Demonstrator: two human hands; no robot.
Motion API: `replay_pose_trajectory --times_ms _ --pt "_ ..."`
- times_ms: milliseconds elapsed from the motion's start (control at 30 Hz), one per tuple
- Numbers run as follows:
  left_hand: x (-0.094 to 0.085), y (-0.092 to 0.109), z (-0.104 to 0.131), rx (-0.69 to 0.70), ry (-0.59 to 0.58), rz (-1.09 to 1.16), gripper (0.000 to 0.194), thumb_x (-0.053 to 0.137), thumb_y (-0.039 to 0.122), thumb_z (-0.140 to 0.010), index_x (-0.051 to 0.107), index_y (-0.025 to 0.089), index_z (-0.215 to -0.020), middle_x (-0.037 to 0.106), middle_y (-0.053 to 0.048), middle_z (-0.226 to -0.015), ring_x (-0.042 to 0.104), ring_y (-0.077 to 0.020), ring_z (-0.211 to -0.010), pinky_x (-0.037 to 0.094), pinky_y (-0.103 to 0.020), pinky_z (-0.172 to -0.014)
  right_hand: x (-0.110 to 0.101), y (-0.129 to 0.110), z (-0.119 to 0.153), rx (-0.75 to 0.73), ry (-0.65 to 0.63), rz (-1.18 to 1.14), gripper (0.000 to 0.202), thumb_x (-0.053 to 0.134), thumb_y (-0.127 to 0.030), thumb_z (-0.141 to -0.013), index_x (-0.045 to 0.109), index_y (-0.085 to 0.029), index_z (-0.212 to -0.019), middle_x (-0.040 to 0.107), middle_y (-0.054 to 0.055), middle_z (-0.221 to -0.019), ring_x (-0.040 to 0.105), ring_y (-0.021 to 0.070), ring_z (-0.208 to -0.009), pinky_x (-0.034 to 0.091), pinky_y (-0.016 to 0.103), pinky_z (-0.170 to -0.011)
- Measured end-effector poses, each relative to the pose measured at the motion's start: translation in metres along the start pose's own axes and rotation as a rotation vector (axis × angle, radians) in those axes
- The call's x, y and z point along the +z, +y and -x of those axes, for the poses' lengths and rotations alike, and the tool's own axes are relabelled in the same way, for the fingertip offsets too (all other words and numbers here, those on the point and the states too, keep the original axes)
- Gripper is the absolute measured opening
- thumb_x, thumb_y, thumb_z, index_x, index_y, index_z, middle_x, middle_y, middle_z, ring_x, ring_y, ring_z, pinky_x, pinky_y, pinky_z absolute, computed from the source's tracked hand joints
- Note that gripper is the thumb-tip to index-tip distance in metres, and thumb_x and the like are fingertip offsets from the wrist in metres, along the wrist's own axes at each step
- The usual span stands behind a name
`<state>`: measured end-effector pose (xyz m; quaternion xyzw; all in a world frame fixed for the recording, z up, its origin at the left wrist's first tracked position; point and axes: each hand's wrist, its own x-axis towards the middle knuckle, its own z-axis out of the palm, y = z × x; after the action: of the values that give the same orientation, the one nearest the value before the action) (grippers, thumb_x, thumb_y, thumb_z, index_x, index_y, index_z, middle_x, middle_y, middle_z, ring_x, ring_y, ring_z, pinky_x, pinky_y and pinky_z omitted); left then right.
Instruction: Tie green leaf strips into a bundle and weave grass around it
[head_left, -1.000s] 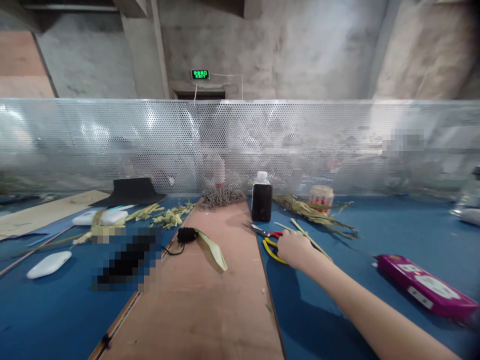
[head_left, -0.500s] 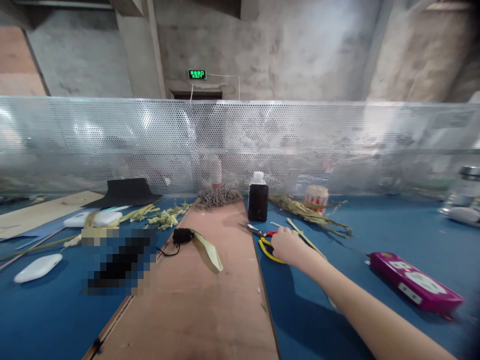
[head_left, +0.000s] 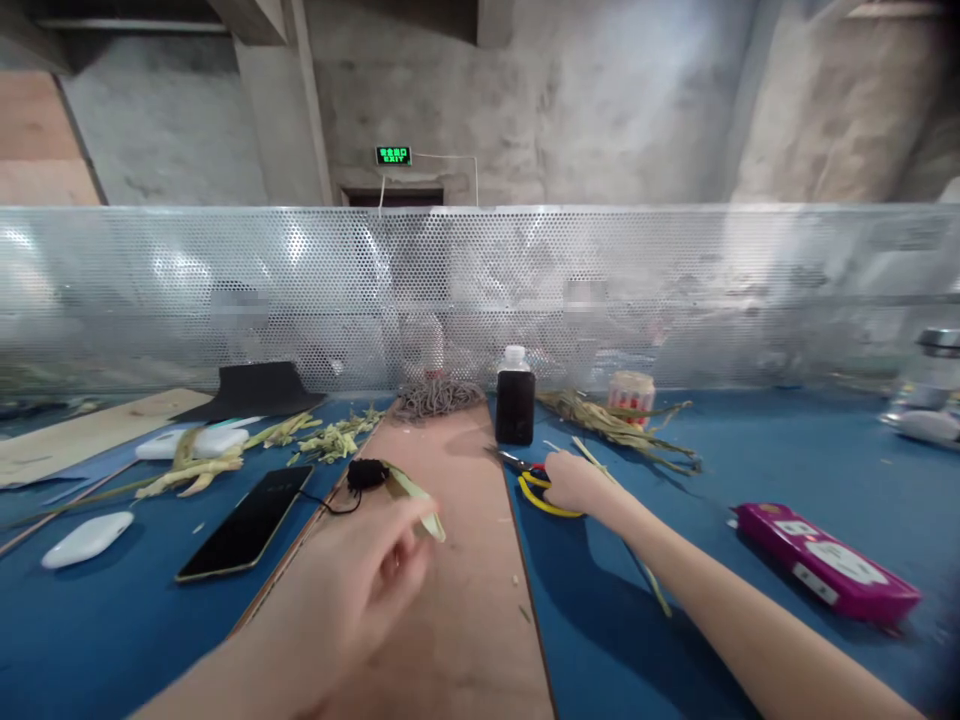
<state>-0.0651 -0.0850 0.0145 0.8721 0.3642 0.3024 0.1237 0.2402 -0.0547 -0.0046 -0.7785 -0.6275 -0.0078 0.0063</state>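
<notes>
My right hand (head_left: 570, 482) is closed around the handle of the scissors (head_left: 538, 490), which have yellow and red grips; their blades point left over the wooden board (head_left: 450, 620). Low on the left, my left hand (head_left: 375, 570) is slightly blurred, its fingers loosely curled and apart. Its index finger overlaps a pale green leaf strip (head_left: 409, 488) lying on the board; whether they touch I cannot tell. The strip's far end meets a bundle of black thread (head_left: 367, 474). A thin green stalk (head_left: 652, 580) runs beneath my right forearm.
A dark phone (head_left: 247, 525) and a white oval case (head_left: 88, 540) lie on the blue table at left. Behind stand a phone leaning on a bottle (head_left: 515, 405), grey cord (head_left: 439, 398), dried leaves (head_left: 622, 430) and a jar (head_left: 631, 396). A purple packet (head_left: 825, 565) lies right.
My left hand has entered from the lower left and reached the leaf strip. My right hand stays at the scissors, almost unmoved. The view has shifted slightly.
</notes>
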Motion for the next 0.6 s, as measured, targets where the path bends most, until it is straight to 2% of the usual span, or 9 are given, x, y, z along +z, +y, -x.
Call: replay_pose_trajectory --times_ms 67,133,233,267,333,400,500,600 --pt "0.001 -0.011 -0.037 -0.076 -0.174 -0.031 0.040 0.042 0.045 -0.087 0.058 0.025 -0.117 0.066 0.000 -0.070 0.058 -0.0149 -0.059 0.040 -0.025 -0.055 0.001 0.000 -0.001 0.026 0.036 -0.042 0.026 0.055 -0.018 -0.072 0.065 -0.008 -0.094 0.066 0.020 -0.098 0.065 0.0306 -0.089 0.046 0.032 -0.069" --pt "0.007 -0.024 -0.063 -0.139 -0.324 -0.046 0.042 0.041 0.047 -0.085 0.063 0.022 -0.109 0.068 -0.003 -0.073 0.058 -0.0153 -0.058 0.038 -0.024 -0.053 0.001 -0.003 -0.001 0.045 0.079 -0.087 0.026 0.055 -0.023 -0.074 0.064 -0.009 -0.093 0.066 0.019 -0.095 0.065 0.0306 -0.086 0.045 0.031 -0.066" --pt "0.027 -0.043 -0.079 -0.218 -0.442 0.004 0.037 0.046 0.046 -0.079 0.066 0.020 -0.097 0.069 -0.003 -0.071 0.057 -0.0148 -0.052 0.036 -0.023 -0.048 -0.002 -0.008 0.000 0.059 0.147 -0.151 0.029 0.052 -0.030 -0.077 0.062 -0.010 -0.095 0.067 0.018 -0.093 0.065 0.0281 -0.084 0.042 0.028 -0.062" --pt "0.035 -0.047 -0.080 -0.209 -0.419 0.001 0.033 0.050 0.044 -0.076 0.066 0.019 -0.089 0.068 -0.002 -0.069 0.057 -0.0147 -0.052 0.036 -0.023 -0.048 -0.002 -0.010 0.000 0.061 0.171 -0.176 0.029 0.051 -0.032 -0.078 0.061 -0.010 -0.095 0.067 0.017 -0.093 0.065 0.0270 -0.084 0.041 0.028 -0.061" --pt "0.049 -0.051 -0.081 -0.136 -0.270 -0.001 0.021 0.056 0.036 -0.071 0.065 0.018 -0.076 0.067 -0.003 -0.069 0.060 -0.0166 -0.061 0.038 -0.023 -0.054 -0.002 -0.016 0.002 0.059 0.227 -0.284 0.032 0.049 -0.038 -0.080 0.059 -0.012 -0.095 0.067 0.014 -0.090 0.064 0.0247 -0.082 0.038 0.026 -0.059" --pt "0.058 -0.048 -0.083 -0.137 -0.204 0.097 0.016 0.058 0.030 -0.068 0.065 0.018 -0.074 0.066 -0.004 -0.069 0.060 -0.0177 -0.061 0.040 -0.025 -0.054 -0.003 -0.021 0.005 0.053 0.274 -0.479 0.035 0.048 -0.045 -0.082 0.057 -0.013 -0.091 0.066 0.012 -0.084 0.062 0.0224 -0.075 0.036 0.026 -0.056" --pt "0.054 -0.037 -0.091 -0.222 -0.166 0.370 0.027 0.064 0.032 -0.067 0.063 0.017 -0.089 0.066 -0.003 -0.067 0.060 -0.0166 -0.055 0.043 -0.026 -0.053 -0.005 -0.030 0.012 0.024 0.281 -0.797 0.040 0.047 -0.052 -0.082 0.053 -0.013 -0.086 0.061 0.007 -0.078 0.056 0.0182 -0.069 0.035 0.025 -0.055" --pt "0.038 -0.027 -0.100 -0.245 0.001 0.543 0.033 0.067 0.032 -0.067 0.058 0.016 -0.095 0.064 -0.001 -0.063 0.061 -0.0166 -0.059 0.047 -0.027 -0.058 -0.007 -0.040 0.022 -0.015 0.200 -1.016 0.039 0.046 -0.053 -0.083 0.049 -0.015 -0.086 0.054 0.001 -0.072 0.049 0.0139 -0.064 0.035 0.024 -0.054"
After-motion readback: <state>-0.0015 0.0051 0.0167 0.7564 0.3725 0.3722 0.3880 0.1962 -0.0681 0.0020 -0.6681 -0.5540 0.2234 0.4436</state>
